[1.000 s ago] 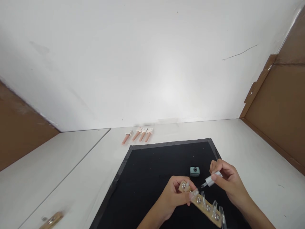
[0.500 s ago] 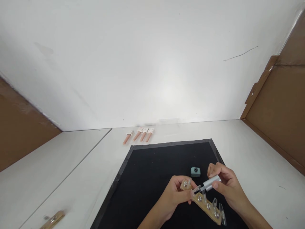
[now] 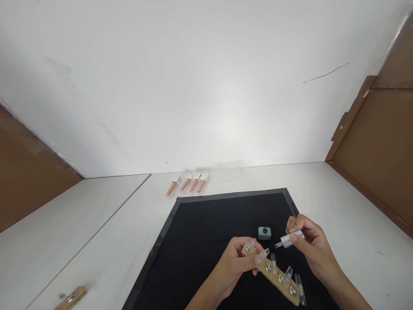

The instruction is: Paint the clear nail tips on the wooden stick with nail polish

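My left hand [image 3: 237, 262] grips a light wooden strip [image 3: 277, 280] near its upper left end. Metal studs run along the strip, and several clear false nail tips [image 3: 288, 275] stand up from it. My left thumb presses by one tip [image 3: 262, 256]. Between the thumb and fingers of my right hand [image 3: 309, 243] is a nail polish brush [image 3: 292, 239] with a silver cap handle. Its dark bristles point left, close to that nail tip; whether they touch it I cannot tell. An open teal polish bottle [image 3: 264, 233] stands just behind my hands.
A black mat [image 3: 206, 224] with a grey taped border lies under my hands on the white table [image 3: 106, 245]. Several pinkish tubes with white caps [image 3: 189, 183] lie at the back. Another wooden strip [image 3: 71, 298] sits at lower left. Brown cardboard panels [image 3: 380, 142] flank both sides.
My right hand has drawn the brush a little right and up, away from the nail tip. The wooden strip in my left hand has shifted slightly left.
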A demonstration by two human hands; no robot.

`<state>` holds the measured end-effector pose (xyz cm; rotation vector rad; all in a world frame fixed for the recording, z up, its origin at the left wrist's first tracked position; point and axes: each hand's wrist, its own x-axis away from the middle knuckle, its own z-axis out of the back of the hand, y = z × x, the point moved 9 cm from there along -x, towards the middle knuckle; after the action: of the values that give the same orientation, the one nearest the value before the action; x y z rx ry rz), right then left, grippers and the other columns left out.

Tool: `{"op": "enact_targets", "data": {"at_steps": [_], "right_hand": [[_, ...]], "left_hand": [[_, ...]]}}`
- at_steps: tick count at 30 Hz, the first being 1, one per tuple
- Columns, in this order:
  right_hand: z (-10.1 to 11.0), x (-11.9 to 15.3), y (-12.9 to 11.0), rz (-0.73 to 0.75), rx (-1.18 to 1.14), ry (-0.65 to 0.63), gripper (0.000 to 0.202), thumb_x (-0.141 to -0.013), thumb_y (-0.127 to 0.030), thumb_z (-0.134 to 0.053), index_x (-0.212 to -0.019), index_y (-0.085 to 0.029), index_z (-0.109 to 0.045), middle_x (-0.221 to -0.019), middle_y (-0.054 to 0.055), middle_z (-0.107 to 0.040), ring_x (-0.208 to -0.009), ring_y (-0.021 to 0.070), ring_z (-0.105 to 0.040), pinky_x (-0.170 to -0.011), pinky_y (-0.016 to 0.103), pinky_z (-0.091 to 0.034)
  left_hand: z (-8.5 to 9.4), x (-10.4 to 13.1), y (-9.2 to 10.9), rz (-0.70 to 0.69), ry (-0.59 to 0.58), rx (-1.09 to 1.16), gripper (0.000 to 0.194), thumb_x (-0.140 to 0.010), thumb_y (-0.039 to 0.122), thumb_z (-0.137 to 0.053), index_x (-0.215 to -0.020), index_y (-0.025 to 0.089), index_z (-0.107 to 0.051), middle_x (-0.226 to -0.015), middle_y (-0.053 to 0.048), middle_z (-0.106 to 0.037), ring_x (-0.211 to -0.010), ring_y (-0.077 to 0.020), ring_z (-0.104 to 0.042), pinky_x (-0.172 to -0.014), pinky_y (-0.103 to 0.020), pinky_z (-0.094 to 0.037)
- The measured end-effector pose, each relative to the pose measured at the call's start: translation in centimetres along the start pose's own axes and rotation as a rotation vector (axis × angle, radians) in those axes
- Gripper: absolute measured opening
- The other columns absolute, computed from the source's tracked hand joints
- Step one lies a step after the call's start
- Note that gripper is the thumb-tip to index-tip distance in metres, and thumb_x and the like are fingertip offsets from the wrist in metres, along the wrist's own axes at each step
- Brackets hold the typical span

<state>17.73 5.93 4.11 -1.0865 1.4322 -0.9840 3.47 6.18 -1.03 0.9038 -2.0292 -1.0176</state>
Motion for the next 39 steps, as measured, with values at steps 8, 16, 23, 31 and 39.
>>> {"op": "enact_targets", "data": {"at_steps": [8,16,23,31,39], "right_hand": [[-1.8,0.5,-0.3,0.035,-0.083,-0.133,0.026,-0.07,-0.043,-0.074,-0.068,-0.022,-0.06,-0.061,-0.003,-0.043,-0.057,0.0142,-0.041,-0.051,0.023,-0.034],[-1.0,0.4,0.5,0.005,-0.026,-0.082,0.021,-0.073,-0.036,-0.074,-0.068,-0.022,-0.059,-0.063,-0.003,-0.046,-0.061,0.0142,-0.043,-0.055,0.023,-0.036],[0.0,-0.1,0.0,-0.015,-0.05,-0.027,0.022,-0.074,-0.035,-0.073,-0.065,-0.022,-0.058,-0.063,-0.003,-0.048,-0.06,0.0135,-0.044,-0.056,0.022,-0.037],[0.6,-0.1,0.4,-0.178,-0.183,0.066,0.026,-0.063,-0.044,-0.079,-0.066,-0.021,-0.065,-0.06,-0.003,-0.05,-0.056,0.0119,-0.044,-0.054,0.022,-0.037],[1.3,0.0,1.6,-0.341,-0.341,0.168,0.028,-0.059,-0.041,-0.083,-0.076,-0.021,-0.071,-0.06,-0.002,-0.054,-0.054,0.0105,-0.045,-0.057,0.023,-0.04]], "left_hand": [[-0.1,-0.2,0.0,0.009,0.004,-0.007,0.037,-0.042,0.043,-0.085,-0.055,0.011,-0.07,-0.047,0.001,-0.055,-0.044,-0.0055,-0.045,-0.043,-0.018,-0.034],[-0.1,0.0,0.2,0.037,0.038,0.03,0.037,-0.037,0.042,-0.086,-0.051,0.012,-0.069,-0.045,0.002,-0.054,-0.042,-0.0047,-0.044,-0.041,-0.017,-0.033],[-0.2,0.1,0.5,0.028,0.033,0.045,0.036,-0.038,0.041,-0.086,-0.049,0.012,-0.069,-0.045,0.002,-0.055,-0.04,-0.0042,-0.044,-0.039,-0.016,-0.032],[0.1,0.2,0.4,0.013,0.042,0.107,0.033,-0.039,0.037,-0.087,-0.052,0.013,-0.069,-0.047,0.001,-0.056,-0.042,-0.0051,-0.046,-0.04,-0.017,-0.033],[1.3,0.1,0.1,0.015,0.145,0.281,0.032,-0.036,0.03,-0.089,-0.054,0.013,-0.068,-0.048,0.002,-0.059,-0.042,-0.0049,-0.047,-0.042,-0.016,-0.036]]}}
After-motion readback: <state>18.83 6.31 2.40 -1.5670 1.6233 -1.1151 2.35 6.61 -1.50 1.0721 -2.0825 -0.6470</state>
